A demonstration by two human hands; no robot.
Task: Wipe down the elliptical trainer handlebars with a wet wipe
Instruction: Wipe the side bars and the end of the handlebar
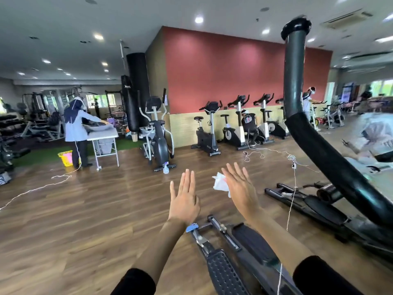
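1 crumpled white wet wipe [220,184], thin and creased, juts from the thumb side of the right hand [241,189]. That hand holds it with 4 fingers straight and fanned; the thumb is tucked out of sight under the wipe, so the exact pinch is hidden. Just beside it, apart from the wipe, the left hand [185,200] is flat and empty, fingers straight and close together, its back to the camera. Both float above the floor [85,209] of glossy brown wood-look planks.

Well to the right of the wipe, not touching it, rises the curved handlebar [294,81]. It is a smooth, shiny dark tube above and a matte black padded sleeve below (its lower end runs off the right edge), topped by a ragged black end cap [296,26]. Below the hands lies a pedal [223,271] of black studded plastic, cut off at the bottom edge. At the far right, a figure [376,133] is too blurred to read.
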